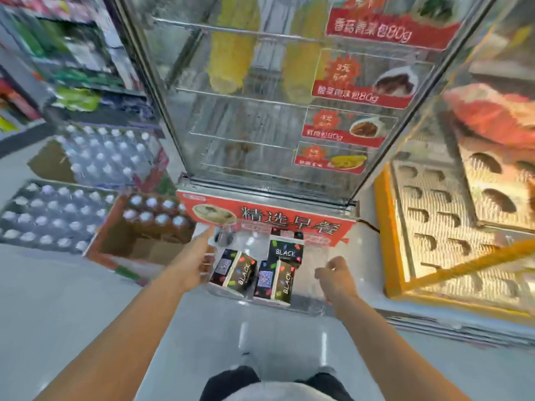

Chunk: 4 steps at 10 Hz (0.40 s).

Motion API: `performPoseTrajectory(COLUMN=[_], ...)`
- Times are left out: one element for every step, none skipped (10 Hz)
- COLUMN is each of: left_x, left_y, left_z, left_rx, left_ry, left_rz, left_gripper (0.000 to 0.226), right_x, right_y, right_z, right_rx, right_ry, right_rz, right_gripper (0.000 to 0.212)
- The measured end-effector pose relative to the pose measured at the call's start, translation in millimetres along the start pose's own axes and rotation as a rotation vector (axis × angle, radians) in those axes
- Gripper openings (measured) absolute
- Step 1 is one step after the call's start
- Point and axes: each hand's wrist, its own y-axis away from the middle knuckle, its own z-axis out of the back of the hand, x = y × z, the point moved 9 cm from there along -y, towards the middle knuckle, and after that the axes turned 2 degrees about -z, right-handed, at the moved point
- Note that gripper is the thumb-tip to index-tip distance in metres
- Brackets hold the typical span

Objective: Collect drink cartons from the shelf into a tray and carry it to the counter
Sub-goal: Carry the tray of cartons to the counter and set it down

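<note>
I hold a clear plastic tray (309, 302) at waist height in front of a glass cabinet. Several black drink cartons (241, 273) with coloured spots and the word BLACK stand or lean inside it, the tallest one (285, 251) at the back. My left hand (197, 261) grips the tray's left side, with the fingers stretched along it. My right hand (335, 277) is curled on the right side. The tray's walls are see-through and hard to trace.
A tall glass food warmer (260, 117) with a red base (289, 221) rises straight ahead. Shrink-wrapped bottle packs (55, 215) and an open cardboard box of bottles (150, 227) sit on the floor to the left. An orange-framed display case (388, 227) stands at the right.
</note>
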Motion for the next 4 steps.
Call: performPoseTrajectory(left_x=[3.0, 3.0, -2.3, -7.1], left_y=[-7.4, -11.3, -12.8, -11.7], left_z=[-0.3, -1.1, -3.6, -2.6], left_rx=[0.009, -0.007, -0.008, -0.016], left_ry=[-0.041, -0.111, -0.184, -0.239], left_rz=[0.003, -0.034, -0.09, -0.135], left_gripper=[0.035, 0.017, 0.02, 0.017], right_x=[2.1, 2.1, 0.8, 4.6], right_y=[-0.4, 2.8, 4.2, 12.9], right_z=[0.9, 2.3, 2.5, 3.0], right_rx=[-0.047, -0.062, -0.07, -0.068], right_ry=[0.027, 0.054, 0.078, 0.048], right_rz=[0.002, 0.005, 0.008, 0.028], right_gripper=[0.016, 0.017, 0.02, 0.025])
